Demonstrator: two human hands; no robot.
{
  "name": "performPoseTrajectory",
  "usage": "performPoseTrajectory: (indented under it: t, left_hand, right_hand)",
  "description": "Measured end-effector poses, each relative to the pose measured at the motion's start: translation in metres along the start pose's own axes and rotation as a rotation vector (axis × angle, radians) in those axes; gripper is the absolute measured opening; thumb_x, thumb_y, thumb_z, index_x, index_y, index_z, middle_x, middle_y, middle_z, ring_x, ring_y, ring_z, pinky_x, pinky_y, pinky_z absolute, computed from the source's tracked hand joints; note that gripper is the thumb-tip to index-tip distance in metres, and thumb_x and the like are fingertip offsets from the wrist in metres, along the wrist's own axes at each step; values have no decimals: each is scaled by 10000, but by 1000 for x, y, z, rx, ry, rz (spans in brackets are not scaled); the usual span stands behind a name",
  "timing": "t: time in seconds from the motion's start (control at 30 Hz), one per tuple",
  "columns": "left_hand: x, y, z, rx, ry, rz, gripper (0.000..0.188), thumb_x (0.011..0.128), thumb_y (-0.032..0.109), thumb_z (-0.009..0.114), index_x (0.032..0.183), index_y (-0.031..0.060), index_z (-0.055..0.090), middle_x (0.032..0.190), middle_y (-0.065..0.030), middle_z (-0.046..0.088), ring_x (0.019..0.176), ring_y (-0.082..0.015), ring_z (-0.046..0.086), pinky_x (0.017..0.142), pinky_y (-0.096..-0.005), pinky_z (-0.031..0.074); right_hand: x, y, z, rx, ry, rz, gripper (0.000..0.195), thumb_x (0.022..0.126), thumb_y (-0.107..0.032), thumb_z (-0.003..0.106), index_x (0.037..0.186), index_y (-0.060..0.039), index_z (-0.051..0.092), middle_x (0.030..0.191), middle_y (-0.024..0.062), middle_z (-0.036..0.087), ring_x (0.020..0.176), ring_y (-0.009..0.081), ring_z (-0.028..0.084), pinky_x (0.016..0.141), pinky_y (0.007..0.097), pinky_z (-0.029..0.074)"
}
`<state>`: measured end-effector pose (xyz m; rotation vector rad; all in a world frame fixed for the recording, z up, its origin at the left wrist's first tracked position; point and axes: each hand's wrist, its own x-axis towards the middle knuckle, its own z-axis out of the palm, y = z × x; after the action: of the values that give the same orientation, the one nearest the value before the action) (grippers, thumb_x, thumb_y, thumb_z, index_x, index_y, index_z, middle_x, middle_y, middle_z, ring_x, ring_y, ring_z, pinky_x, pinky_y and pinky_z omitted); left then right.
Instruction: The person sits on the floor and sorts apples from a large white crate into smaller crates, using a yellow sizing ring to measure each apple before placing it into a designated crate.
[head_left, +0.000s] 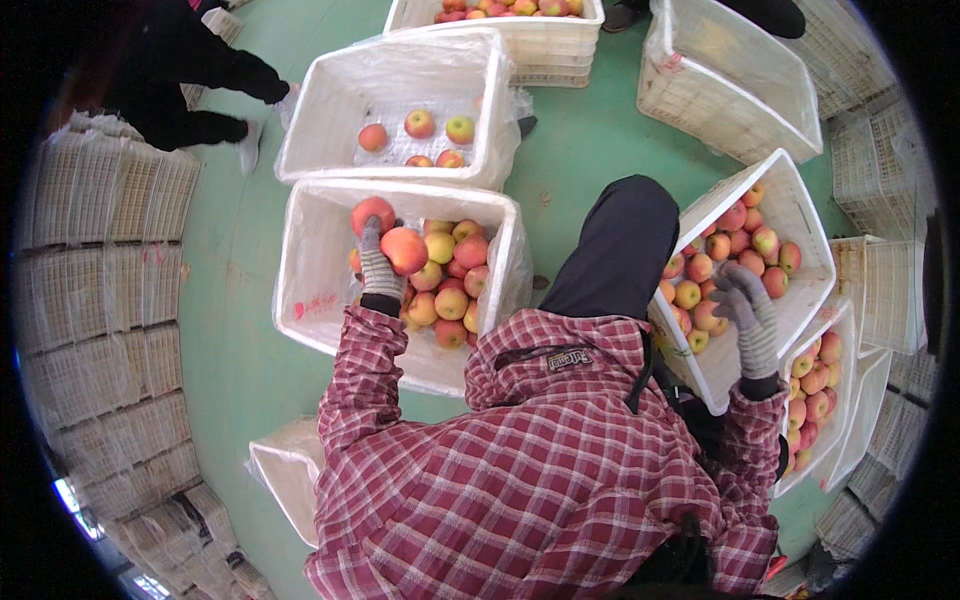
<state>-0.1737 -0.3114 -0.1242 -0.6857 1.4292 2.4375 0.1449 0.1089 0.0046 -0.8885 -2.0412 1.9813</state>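
My left hand (377, 259), in a striped grey glove, holds two red apples (403, 251) over a white plastic crate (300, 262) lined with clear film. Red and yellow apples (451, 303) lie in the crate's right part. On the right, my right hand (742, 300), gloved alike, is over a tilted white crate (806, 225) of apples (765, 240). Its fingers are bent at the edge of the pile; I cannot tell whether they touch an apple.
Beyond the left crate stands a lined crate (322, 97) with several apples. More crates of apples stand at the top (555, 52) and lower right (844, 375). An empty lined crate (735, 97) is upper right. Stacked crates (105, 285) line the left. A person's legs (217, 97) are upper left.
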Motion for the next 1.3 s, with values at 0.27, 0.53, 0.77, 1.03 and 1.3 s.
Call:
performPoseTrajectory:
  t: [0.27,0.53,0.77,1.03,1.3]
  left_hand:
    - [17,-69,-93,802,269,366,389,859,275,621,1157,50,510,986,-85,566,830,-198,556,719,-318,482]
    - [37,-14,32,439,-146,356,516,823,235,678,1203,29,396,991,-84,539,741,-156,549,634,-294,513]
    - [132,-14,228,659,-309,619,551,787,137,715,1218,39,386,1041,-105,559,807,-190,603,620,-282,545]
    - [210,-52,366,796,-240,906,601,708,279,768,1163,0,492,1090,-162,569,976,-273,558,877,-359,451]
    - [255,-58,422,1635,-88,716,696,728,478,655,1258,72,457,1251,-180,523,1059,-381,564,896,-466,457]
  right_hand:
    - [-3,24,-18,18,155,-27,313,943,-163,494,1213,-6,504,1052,85,575,917,155,596,759,267,507]
    - [14,28,-1,-35,46,31,243,902,-71,517,1135,-2,540,1020,71,588,870,135,599,738,255,501]
    - [38,61,-4,-204,81,6,219,892,-31,522,1106,3,553,904,54,600,787,111,581,700,241,495]
    - [39,83,-23,-241,186,153,193,890,-6,516,1080,0,548,901,59,594,789,114,574,706,247,491]
    - [50,106,-30,-402,103,237,266,845,-31,586,1107,2,547,949,112,618,871,190,617,771,300,509]
